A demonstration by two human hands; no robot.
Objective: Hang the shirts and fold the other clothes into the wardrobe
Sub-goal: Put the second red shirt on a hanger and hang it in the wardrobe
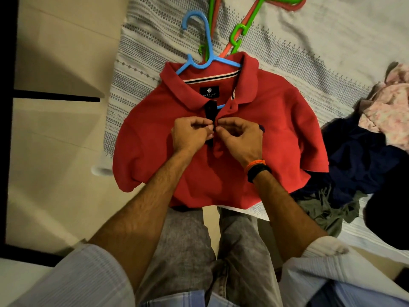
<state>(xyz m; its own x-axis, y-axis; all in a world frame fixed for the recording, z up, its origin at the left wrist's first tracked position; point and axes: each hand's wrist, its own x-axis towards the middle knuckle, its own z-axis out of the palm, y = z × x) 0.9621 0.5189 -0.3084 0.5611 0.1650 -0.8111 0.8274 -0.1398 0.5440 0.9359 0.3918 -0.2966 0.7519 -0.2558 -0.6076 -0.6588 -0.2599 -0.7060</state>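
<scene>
A red polo shirt point(276, 120) lies flat on the bed, front up, with a blue plastic hanger point(204, 52) pushed through its collar; the hook sticks out above the neckline. My left hand point(191, 134) pinches the dark left edge of the button placket. Right beside it, my right hand point(240, 138) pinches the red right edge. The fingertips of both hands meet at the middle of the placket, below an undone red button. The lower placket is hidden under my hands.
The bed has a white sheet point(309, 52) with grey patterns. Green point(238, 33) and orange hangers point(245, 21) lie beyond the collar. A heap of clothes sits at the right: dark navy point(363, 165), olive green point(325, 211), pink floral point(389, 111). Tiled floor point(55, 140) lies to the left.
</scene>
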